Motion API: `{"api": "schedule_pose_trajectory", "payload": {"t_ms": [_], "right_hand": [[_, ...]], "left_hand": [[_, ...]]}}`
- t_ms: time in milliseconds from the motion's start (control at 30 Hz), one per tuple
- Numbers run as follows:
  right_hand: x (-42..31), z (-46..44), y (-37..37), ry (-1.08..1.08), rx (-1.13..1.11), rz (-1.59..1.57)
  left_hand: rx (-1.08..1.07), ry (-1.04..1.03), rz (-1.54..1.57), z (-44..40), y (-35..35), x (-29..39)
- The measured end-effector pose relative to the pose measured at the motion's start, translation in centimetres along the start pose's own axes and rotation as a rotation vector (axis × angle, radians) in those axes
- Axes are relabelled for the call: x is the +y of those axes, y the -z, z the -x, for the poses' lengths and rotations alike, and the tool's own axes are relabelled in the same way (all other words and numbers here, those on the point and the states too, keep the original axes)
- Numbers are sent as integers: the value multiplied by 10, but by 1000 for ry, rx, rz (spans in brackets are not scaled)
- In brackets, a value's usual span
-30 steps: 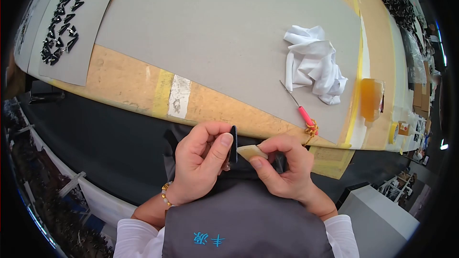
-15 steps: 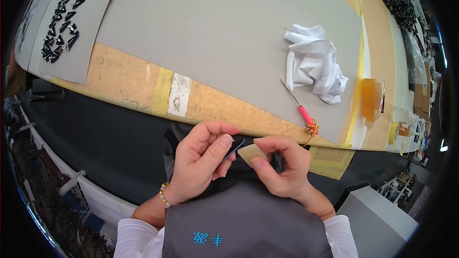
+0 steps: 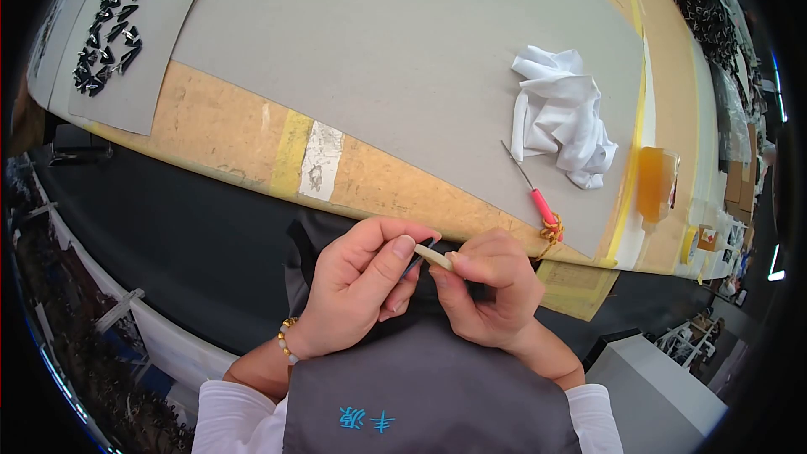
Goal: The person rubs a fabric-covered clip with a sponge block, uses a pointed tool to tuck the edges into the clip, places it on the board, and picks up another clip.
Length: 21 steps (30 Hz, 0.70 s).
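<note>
My left hand pinches a small dark, thin, flat piece between thumb and fingers, above my apron at the table's near edge. Most of that piece is covered by the fingers, so its kind does not show. Between the thumb and fingers of my right hand is a beige flat pad, seen nearly edge-on. The pad's left end overlaps the dark piece in view and appears to touch it. A red-pink handled tool with a thin metal shaft lies beyond my right hand.
A crumpled white cloth rests on the grey board. Right of it stands a container of amber liquid. Several small black pieces with metal parts lie at the far left. The wooden table edge runs before me.
My right hand has moved slightly left, and the beige pad has turned from its broad face to nearly edge-on, closing the gap to the dark piece. The left hand keeps its pinch.
</note>
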State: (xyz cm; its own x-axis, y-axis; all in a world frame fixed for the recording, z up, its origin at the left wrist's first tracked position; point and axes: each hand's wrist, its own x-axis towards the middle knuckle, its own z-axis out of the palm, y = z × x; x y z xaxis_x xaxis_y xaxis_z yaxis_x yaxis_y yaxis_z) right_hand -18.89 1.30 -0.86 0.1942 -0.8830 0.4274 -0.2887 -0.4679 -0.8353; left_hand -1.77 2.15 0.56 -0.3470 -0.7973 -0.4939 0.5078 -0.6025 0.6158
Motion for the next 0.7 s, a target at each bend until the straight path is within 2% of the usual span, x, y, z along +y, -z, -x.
{"api": "schedule_pose_trajectory", "payload": {"t_ms": [200, 300, 400, 600, 700], "right_hand": [[-3, -3, 2, 5, -75, 37], [-4, -1, 1, -67, -76, 2], [-4, 4, 3, -286, -33, -139], [-8, 10, 2, -565, 46, -504], [-10, 12, 4, -616, 62, -535]], "left_hand": [[-15, -79, -49, -1, 2, -6], [-9, -78, -35, 0, 2, -6], [6, -67, -5, 1, -1, -5], [13, -59, 17, 0, -3, -5], [31, -43, 28, 1, -4, -4]]}}
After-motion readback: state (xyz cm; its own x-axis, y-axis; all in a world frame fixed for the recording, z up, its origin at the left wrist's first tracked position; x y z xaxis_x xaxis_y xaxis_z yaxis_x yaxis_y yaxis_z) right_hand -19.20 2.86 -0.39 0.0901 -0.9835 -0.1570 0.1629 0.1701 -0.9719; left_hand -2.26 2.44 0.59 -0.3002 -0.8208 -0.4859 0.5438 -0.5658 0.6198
